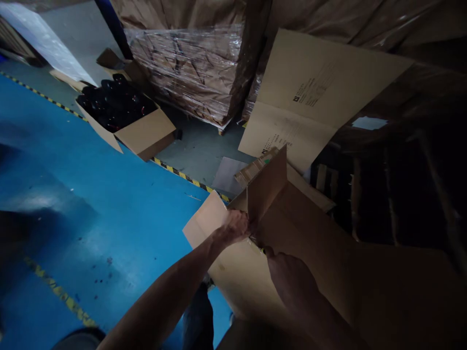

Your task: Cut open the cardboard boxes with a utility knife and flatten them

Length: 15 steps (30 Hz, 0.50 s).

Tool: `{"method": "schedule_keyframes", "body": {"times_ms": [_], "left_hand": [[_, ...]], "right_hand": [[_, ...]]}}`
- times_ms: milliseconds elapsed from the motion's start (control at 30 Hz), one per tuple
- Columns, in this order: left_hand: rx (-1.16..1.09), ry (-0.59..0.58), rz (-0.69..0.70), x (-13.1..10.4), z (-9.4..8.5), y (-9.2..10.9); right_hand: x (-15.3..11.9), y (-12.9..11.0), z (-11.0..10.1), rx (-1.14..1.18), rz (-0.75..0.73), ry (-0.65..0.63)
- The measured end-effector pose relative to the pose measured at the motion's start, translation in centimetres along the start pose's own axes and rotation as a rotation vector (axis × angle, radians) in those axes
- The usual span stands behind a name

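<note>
A large brown cardboard box [251,277] stands in front of me with its flaps raised. My left hand [238,224] is closed on the box near its far corner, at the foot of an upright flap [268,182]. Close by on the right, my right hand [292,274] is closed round a small tool with a yellow part, seemingly a utility knife [261,250]. Its front end is at the cardboard just below my left hand. Dim light and my fingers hide most of the tool. Another flap [207,218] sticks out to the left.
An open carton [146,133] full of black objects [113,99] sits on the floor at the far left. Behind stand pallet loads in plastic wrap [189,68]. A large printed cardboard sheet [310,92] leans at the right. Yellow-black tape [182,176] crosses the blue floor [120,204].
</note>
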<state>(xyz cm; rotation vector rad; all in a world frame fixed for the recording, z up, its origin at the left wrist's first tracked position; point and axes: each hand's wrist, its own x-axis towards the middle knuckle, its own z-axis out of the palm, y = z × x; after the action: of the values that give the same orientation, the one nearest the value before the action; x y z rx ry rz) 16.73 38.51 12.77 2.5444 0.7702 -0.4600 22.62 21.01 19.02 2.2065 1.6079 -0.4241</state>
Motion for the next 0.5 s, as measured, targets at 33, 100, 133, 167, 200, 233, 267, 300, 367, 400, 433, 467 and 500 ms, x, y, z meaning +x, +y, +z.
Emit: {"method": "schedule_keyframes", "body": {"times_ms": [33, 100, 133, 167, 200, 233, 267, 300, 367, 400, 433, 467, 500], "left_hand": [[0.002, 0.004, -0.005, 0.0, 0.1, -0.1], [0.008, 0.012, -0.012, -0.1, 0.3, -0.4], [0.013, 0.016, -0.014, -0.2, 0.3, -0.5], [0.018, 0.023, -0.015, -0.3, 0.3, -0.6], [0.021, 0.032, -0.016, -0.4, 0.3, -0.8], [0.023, 0.041, -0.017, -0.5, 0.3, -0.8], [0.023, 0.05, -0.018, -0.6, 0.3, -0.9], [0.021, 0.058, -0.018, -0.7, 0.4, -0.9], [0.015, 0.068, -0.022, -0.8, 0.4, -0.8], [0.012, 0.071, -0.025, -0.9, 0.5, -0.7], [0.009, 0.072, -0.029, -1.0, 0.4, -0.6], [0.006, 0.072, -0.033, -1.0, 0.4, -0.5], [0.003, 0.071, -0.038, -1.1, 0.3, -0.5]], "right_hand": [[-0.1, 0.1, 0.0, 0.004, -0.003, -0.004], [-0.6, 0.4, 0.1, 0.014, -0.007, -0.011], [-0.9, 0.5, 0.2, 0.019, -0.007, -0.017], [-1.2, 0.6, 0.3, 0.024, -0.006, -0.023], [-1.5, 0.8, 0.4, 0.029, -0.003, -0.032], [-1.9, 0.9, 0.6, 0.033, 0.003, -0.04], [-2.2, 1.0, 0.8, 0.036, 0.012, -0.05], [-2.5, 1.0, 0.9, 0.038, 0.021, -0.059], [-2.9, 1.1, 1.2, 0.042, 0.038, -0.077], [-3.1, 1.2, 1.4, 0.044, 0.045, -0.086], [-3.2, 1.3, 1.5, 0.046, 0.049, -0.095], [-3.4, 1.3, 1.5, 0.048, 0.052, -0.104], [-3.5, 1.4, 1.6, 0.051, 0.055, -0.113]]}}
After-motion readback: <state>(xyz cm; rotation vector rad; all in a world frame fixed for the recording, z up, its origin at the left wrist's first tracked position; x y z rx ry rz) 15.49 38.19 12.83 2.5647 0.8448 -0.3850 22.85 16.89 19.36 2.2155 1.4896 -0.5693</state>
